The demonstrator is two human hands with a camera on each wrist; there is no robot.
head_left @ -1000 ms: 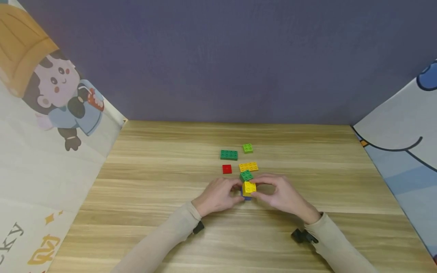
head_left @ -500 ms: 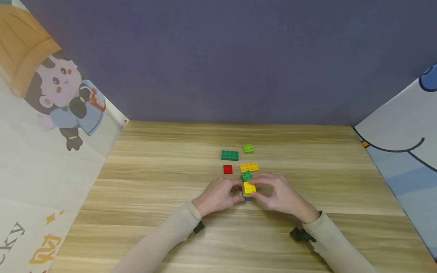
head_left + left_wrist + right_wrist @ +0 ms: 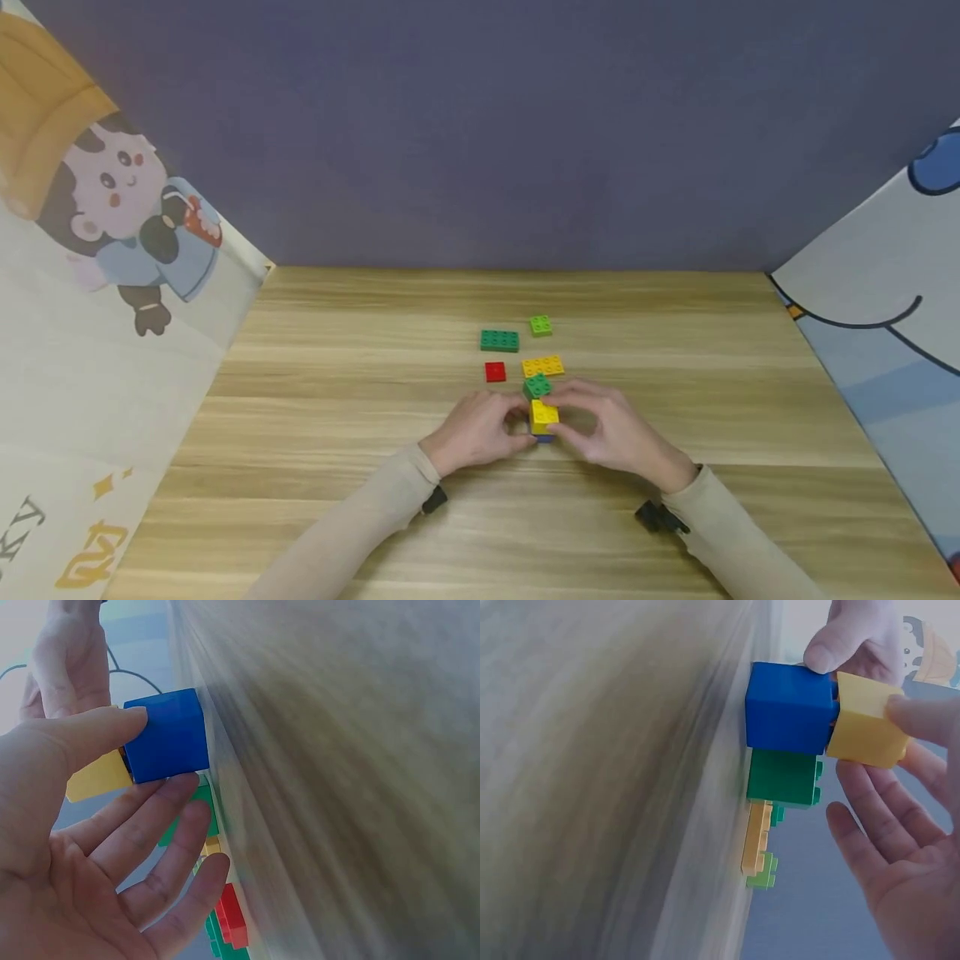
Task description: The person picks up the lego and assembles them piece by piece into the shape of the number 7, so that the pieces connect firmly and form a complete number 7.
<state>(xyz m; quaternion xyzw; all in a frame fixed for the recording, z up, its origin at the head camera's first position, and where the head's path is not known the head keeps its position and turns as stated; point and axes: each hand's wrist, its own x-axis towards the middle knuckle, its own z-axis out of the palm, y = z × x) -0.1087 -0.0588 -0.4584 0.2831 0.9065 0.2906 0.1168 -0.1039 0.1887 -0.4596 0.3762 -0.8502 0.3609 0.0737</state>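
Note:
A blue toy block (image 3: 166,733) stands on the wooden table, pinched between thumb and fingers of my left hand (image 3: 480,429). On top of it sits a yellow toy block (image 3: 543,417), which my right hand (image 3: 618,429) pinches by its sides. In the right wrist view the yellow block (image 3: 868,720) is slightly tilted against the blue block (image 3: 789,707), with a narrow gap showing between them. Right behind the pair is a green square block (image 3: 537,386), with studs facing up.
Farther back on the table (image 3: 375,367) lie a flat yellow brick (image 3: 543,366), a red square piece (image 3: 495,372), a long green brick (image 3: 499,340) and a light green brick (image 3: 541,325). A dark panel (image 3: 510,150) rises along the back edge.
Both hands keep their places around the two blocks. The whole head view shifts slightly left; the loose bricks stay where they were.

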